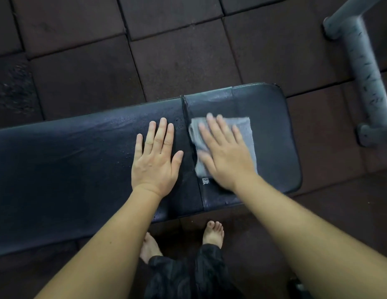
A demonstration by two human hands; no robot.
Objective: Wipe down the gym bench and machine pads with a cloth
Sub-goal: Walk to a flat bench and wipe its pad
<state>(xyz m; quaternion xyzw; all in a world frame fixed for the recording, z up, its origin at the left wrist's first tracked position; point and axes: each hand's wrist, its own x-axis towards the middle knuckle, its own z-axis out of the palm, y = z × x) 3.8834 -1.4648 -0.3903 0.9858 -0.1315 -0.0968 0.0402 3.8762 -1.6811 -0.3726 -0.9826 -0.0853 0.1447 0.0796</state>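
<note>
A black padded gym bench (69, 160) runs across the view from the left edge to its rounded right end. A seam splits it into a long pad and a shorter seat pad (272, 130). A grey cloth (245, 130) lies flat on the seat pad, just right of the seam. My right hand (226, 152) presses flat on the cloth with straight, spread fingers; it looks blurred. My left hand (154, 158) rests flat on the long pad just left of the seam, fingers straight.
Dark rubber floor tiles (166, 50) surround the bench. A grey metal frame tube (361, 61) of a machine stands at the upper right, close to the bench's end. My bare feet (213, 233) and dark trousers are below the bench's near edge.
</note>
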